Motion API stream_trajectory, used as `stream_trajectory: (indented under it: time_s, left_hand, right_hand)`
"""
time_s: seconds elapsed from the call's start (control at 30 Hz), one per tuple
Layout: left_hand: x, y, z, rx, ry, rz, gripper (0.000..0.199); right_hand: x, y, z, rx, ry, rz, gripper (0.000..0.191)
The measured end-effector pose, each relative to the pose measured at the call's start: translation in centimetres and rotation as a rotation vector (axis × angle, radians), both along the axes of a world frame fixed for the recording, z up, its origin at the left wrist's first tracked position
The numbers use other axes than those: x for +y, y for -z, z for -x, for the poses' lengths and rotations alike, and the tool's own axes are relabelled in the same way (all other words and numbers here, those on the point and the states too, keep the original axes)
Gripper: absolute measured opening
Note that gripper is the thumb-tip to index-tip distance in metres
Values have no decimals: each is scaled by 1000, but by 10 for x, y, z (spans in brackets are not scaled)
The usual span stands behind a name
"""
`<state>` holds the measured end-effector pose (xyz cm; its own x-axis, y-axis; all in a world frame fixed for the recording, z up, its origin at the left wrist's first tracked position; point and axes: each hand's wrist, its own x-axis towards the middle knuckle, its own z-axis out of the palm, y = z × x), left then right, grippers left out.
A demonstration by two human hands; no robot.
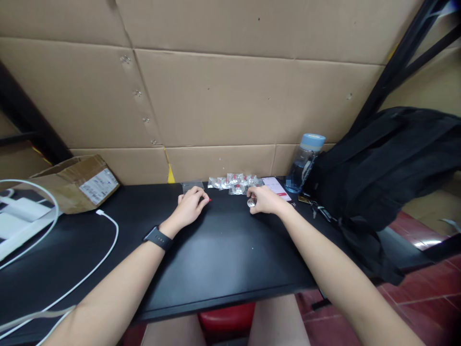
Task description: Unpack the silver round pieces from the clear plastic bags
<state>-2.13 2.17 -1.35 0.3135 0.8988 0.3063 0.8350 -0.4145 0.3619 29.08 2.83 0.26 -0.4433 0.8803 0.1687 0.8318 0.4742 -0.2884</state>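
Note:
Near the back of the black table, my left hand has its fingers pinched together, with a small red thing at their tips. Under and behind it lies a clear plastic bag. My right hand grips a small round clear disc between thumb and fingers, just above or on the table; the gap cannot be judged. Between and behind the hands, several small clear packets with red centres lie in a group along the cardboard wall.
A pink and white card lies right of the packets, by a blue-lidded bottle, keys and a black backpack. At left are an open cardboard box, a white cable and a white device.

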Motion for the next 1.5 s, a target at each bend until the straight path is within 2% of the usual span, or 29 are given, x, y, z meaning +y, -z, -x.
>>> stream_trajectory:
  time_s: [0.17,0.37,0.53,0.77,1.1,1.27,1.37,1.5]
  left_hand:
    - [-7,-3,-9,-19,30,-20,21]
    - [-20,-5,-28,-166,83,-6,21]
    - [-29,-5,-42,-334,164,28,17]
    - [-35,-10,-48,-402,173,44,14]
    - [-40,-15,-51,-472,190,27,14]
    - [-38,-13,-50,-485,212,-1,14]
    - [-40,-13,-50,-452,154,-80,12]
    - [-47,-18,-52,-353,35,-223,10]
  right_hand:
    - [-5,-3,11,142,-106,-118,41]
    - [-17,-2,31,570,-194,-104,42]
    - [-31,-1,54,823,-264,-185,45]
    - [-42,-2,64,818,-320,-259,39]
    - [-46,-2,66,848,-335,-257,38]
    - [-47,1,70,946,-321,-175,35]
    - [-45,5,72,1101,-315,-13,34]
    - [-42,8,76,1284,-221,238,32]
